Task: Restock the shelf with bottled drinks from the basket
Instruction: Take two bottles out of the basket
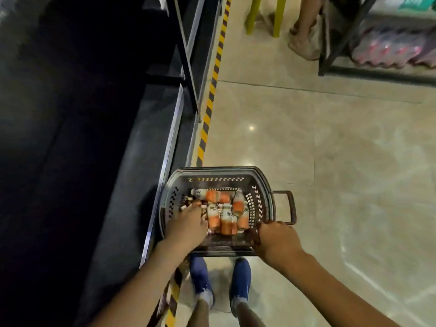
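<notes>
Basket [264,185]: near-right rim gripped by right hand [277,239]. Bottled drinks [226,215]: heaped inside, between both hands, beside left hand [188,225]; its grasp cannot be told.

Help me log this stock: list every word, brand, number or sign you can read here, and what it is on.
No text here can be read for certain.
On the bottles in the basket: large dark characters, too blurred to read.
On the wrapped bottles in the far rack: no legible print.
On the floor tape: yellow and black stripes only, no words.
</notes>
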### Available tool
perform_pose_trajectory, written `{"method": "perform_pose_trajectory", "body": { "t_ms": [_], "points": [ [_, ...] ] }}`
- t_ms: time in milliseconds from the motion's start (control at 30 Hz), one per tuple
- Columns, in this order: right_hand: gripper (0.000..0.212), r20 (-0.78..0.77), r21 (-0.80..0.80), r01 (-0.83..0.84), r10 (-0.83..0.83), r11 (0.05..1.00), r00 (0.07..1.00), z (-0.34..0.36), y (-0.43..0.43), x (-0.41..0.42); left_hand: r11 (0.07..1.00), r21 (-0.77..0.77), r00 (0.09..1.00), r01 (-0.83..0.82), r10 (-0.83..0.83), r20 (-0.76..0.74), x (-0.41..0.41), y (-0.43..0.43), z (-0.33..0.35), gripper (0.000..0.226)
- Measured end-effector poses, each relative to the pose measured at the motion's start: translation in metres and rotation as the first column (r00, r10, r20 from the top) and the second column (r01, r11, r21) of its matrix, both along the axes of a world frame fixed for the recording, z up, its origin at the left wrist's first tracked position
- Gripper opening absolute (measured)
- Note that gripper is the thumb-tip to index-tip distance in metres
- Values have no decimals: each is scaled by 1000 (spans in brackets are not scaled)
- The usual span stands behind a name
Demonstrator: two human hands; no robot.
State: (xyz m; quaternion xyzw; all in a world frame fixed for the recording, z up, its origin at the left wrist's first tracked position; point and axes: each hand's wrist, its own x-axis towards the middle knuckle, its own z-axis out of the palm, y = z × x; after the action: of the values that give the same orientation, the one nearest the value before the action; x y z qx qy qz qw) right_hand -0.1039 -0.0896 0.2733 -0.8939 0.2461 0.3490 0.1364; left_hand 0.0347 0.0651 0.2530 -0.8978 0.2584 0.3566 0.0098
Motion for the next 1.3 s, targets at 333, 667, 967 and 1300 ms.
{"method": "perform_pose_trajectory", "body": {
  "t_ms": [333, 667, 967, 1300],
  "points": [
    [30, -311, 249, 523, -444, 815, 840, -350, 9, 52, 978, 47, 969, -201, 206, -141, 57, -38, -339, 35],
    [102, -321, 200, 932, -879, 301, 353, -581, 38, 93, 246, 111, 178, -963, 887, -427, 99, -88, -531, 67],
    [108, -1, 144, 983, -993, 113, 115, -632, 57, 98, 18, 207, -107, -978, 811, -576, 120, -118, -563, 47],
    [90, -161, 366, 928, -977, 71, 138, -550, 22, 85, 105, -52, 116, -993, 925, -362, 82, -83, -503, 87]
  ]
}}
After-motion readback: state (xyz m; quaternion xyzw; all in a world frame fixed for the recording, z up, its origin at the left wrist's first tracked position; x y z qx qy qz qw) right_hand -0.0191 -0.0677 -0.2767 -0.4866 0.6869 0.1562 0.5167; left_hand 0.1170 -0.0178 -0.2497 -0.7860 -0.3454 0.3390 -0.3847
